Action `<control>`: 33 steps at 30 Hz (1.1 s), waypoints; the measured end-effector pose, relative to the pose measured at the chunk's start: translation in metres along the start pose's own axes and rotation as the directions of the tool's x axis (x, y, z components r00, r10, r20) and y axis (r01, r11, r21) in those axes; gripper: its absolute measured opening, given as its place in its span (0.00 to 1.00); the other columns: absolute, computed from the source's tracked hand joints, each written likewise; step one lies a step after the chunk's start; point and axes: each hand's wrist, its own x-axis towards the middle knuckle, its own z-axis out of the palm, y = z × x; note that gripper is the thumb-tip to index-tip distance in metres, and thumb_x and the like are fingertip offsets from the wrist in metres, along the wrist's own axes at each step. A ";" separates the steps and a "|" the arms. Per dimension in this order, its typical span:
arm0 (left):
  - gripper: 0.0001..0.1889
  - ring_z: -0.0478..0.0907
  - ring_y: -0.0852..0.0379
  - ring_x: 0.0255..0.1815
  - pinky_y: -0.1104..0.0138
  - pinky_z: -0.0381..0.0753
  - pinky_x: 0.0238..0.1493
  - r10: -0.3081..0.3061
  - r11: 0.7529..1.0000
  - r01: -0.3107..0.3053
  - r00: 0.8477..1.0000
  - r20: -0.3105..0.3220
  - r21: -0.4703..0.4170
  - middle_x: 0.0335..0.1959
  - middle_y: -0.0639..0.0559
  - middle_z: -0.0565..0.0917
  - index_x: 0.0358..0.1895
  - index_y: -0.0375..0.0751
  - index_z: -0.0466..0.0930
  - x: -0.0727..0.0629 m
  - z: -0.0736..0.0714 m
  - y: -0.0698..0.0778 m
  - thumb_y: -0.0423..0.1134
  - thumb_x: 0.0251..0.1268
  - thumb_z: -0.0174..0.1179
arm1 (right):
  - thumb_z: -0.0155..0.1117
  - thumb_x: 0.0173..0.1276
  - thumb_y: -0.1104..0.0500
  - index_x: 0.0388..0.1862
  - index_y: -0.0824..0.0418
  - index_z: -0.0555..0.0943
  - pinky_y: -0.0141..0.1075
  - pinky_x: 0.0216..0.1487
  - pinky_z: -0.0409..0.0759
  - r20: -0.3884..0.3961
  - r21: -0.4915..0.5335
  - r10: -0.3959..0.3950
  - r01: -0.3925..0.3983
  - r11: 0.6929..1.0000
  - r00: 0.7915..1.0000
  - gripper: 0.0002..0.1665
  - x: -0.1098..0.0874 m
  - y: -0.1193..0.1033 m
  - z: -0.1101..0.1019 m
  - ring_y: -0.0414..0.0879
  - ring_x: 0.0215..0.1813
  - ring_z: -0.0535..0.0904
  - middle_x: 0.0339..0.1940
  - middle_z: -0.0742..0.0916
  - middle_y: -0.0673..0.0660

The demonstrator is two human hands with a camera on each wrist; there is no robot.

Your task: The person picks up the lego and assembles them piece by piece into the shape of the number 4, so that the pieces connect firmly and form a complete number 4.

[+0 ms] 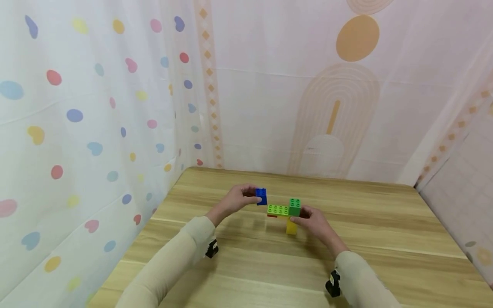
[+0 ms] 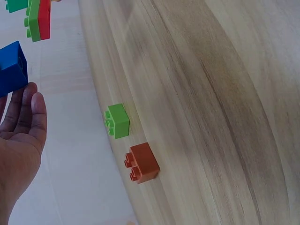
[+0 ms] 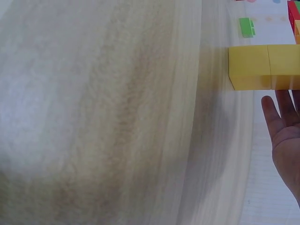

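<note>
My left hand (image 1: 236,199) pinches a blue building brick (image 1: 261,196), studs up, between thumb and fingers. It is apart from a brick structure just to its right. That structure has yellow bricks (image 1: 291,226) as a column, a long lime-green brick (image 1: 277,209) reaching left, and a green brick (image 1: 294,207) on top at its right end. A bit of red brick (image 1: 272,216) shows under the lime piece's left end. My right hand (image 1: 316,222) grips the structure from the right, at the column's upper part. The right wrist view shows the yellow bricks (image 3: 251,68) held above the table.
Standing loose on the wooden table (image 1: 246,265) are a small lime brick (image 2: 119,122) and an orange-brown brick (image 2: 146,162), seen in the left wrist view. Patterned curtains (image 1: 262,107) hang behind and at both sides of the table.
</note>
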 end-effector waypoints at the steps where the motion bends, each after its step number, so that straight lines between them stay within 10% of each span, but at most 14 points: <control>1: 0.17 0.80 0.52 0.46 0.45 0.75 0.56 -0.001 1.000 0.001 1.000 0.001 -0.001 0.46 0.46 0.84 0.55 0.37 0.81 0.000 0.000 0.000 0.39 0.66 0.67 | 0.72 0.65 0.53 0.56 0.59 0.82 0.40 0.49 0.74 0.001 -0.002 -0.001 0.001 1.000 1.000 0.22 0.000 0.000 0.000 0.46 0.46 0.77 0.46 0.86 0.52; 33: 0.20 0.80 0.54 0.49 0.57 0.79 0.51 0.007 0.998 -0.010 0.999 0.044 0.059 0.47 0.50 0.84 0.58 0.42 0.80 0.003 0.007 0.015 0.43 0.65 0.68 | 0.72 0.66 0.54 0.56 0.59 0.84 0.42 0.54 0.75 -0.034 -0.004 -0.005 0.005 1.000 0.999 0.21 0.002 0.002 0.005 0.46 0.49 0.78 0.49 0.87 0.53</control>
